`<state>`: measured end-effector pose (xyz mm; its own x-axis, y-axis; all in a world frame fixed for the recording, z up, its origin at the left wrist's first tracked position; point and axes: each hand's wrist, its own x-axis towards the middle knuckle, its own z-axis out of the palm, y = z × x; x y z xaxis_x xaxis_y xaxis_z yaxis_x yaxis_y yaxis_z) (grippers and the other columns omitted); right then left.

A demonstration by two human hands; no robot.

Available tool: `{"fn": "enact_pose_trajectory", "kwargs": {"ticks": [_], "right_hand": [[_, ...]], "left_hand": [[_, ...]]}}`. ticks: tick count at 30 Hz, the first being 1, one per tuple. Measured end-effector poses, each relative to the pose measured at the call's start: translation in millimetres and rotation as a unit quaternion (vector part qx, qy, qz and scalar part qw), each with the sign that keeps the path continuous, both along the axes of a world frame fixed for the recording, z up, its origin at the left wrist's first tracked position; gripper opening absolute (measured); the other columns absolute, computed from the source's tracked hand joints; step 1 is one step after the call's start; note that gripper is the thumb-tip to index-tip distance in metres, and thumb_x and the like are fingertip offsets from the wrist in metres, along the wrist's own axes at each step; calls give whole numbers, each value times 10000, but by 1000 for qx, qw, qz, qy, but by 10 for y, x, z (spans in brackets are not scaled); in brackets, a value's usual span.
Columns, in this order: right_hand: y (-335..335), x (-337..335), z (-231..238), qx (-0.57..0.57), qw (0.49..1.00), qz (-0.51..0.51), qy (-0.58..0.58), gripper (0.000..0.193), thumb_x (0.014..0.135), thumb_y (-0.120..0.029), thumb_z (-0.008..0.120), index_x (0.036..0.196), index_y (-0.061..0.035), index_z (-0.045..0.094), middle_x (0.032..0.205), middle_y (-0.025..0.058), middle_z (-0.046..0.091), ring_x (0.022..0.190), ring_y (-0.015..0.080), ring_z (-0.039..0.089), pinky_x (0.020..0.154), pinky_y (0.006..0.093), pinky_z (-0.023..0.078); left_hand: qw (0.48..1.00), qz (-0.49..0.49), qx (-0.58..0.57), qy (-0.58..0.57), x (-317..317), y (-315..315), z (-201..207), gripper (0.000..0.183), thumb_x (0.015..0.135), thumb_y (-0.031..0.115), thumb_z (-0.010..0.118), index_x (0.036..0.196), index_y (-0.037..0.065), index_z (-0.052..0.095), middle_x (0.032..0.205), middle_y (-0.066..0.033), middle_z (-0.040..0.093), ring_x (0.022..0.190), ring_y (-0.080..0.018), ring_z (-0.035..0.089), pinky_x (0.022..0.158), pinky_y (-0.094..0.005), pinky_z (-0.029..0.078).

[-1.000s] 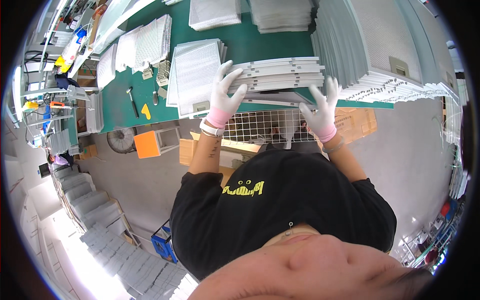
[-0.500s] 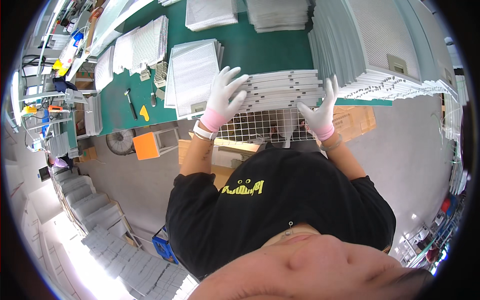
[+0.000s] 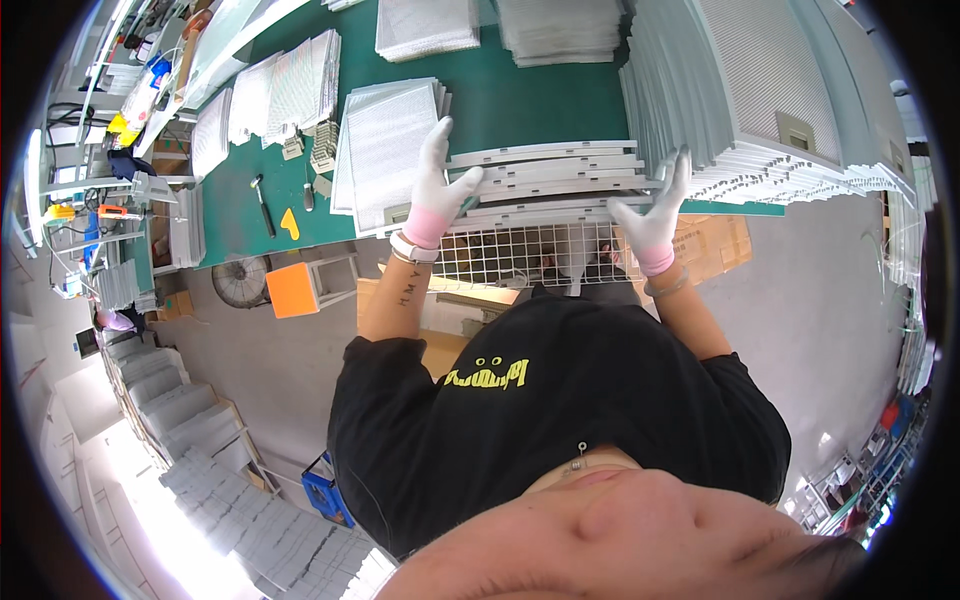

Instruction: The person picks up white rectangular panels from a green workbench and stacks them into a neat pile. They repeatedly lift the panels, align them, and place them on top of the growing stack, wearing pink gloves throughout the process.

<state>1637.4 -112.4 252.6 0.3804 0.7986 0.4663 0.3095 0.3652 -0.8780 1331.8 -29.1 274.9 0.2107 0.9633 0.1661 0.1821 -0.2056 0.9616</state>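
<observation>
Several white frame strips (image 3: 545, 170) lie in a row at the near edge of the green table, with gaps between some of them. My left hand (image 3: 438, 190), in a white glove with a pink cuff, is at their left end, fingers stretched forward and thumb out toward the nearest strips. At the right end is my right hand (image 3: 652, 215), gloved alike, fingers stretched and thumb apart. Neither hand is wrapped round a strip. Whether the palms touch the strip ends cannot be made out.
White mesh panels (image 3: 385, 150) lie stacked left of the strips. A tall row of framed filter panels (image 3: 765, 80) stands at the right. On the green table (image 3: 540, 100) are a hammer (image 3: 263, 205) and a yellow piece (image 3: 289, 223). A white wire grid (image 3: 520, 252) hangs below the edge.
The strips have spread, with a wider dark gap before the nearest ones. My left hand has shifted left and its fingers have drawn together. My right hand has moved slightly right.
</observation>
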Motion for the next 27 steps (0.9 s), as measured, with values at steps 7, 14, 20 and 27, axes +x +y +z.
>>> {"fn": "enact_pose_trajectory", "kwargs": {"ticks": [7,14,20,27], "right_hand": [[127,-108,-69,-105,989,-3,103,676,921,-93,625,1519,37,340,1504,199,437,1390,286,424,1165,382,319],[248,-115,-88,-80,987,19,139,454,980,-43,476,1426,43,460,1437,149,509,1317,222,474,1138,335,342],[259,-96,-41,-104,979,93,145,526,1014,-75,441,1513,9,296,1527,173,394,1399,259,398,1170,372,315],[443,272,-287,-15,955,296,19,1269,841,-553,765,1593,-16,-104,1663,220,134,1511,312,231,1235,443,173]], "left_hand": [[952,-238,-69,-182,-52,-14,-129,658,1011,307,513,1528,-50,314,1600,-203,341,1501,-321,301,1247,-436,184],[979,-196,-4,-47,-497,-486,-225,1306,757,682,753,1603,27,4,1666,-236,93,1553,-352,88,1249,-479,121],[992,-59,95,-64,-166,-417,-661,1380,672,259,941,1606,36,-50,1641,-257,172,1508,-351,250,1214,-484,270],[992,-36,120,26,-76,307,-753,1200,663,92,855,1580,-9,87,1520,-156,376,1397,-256,413,1170,-375,347]]}}
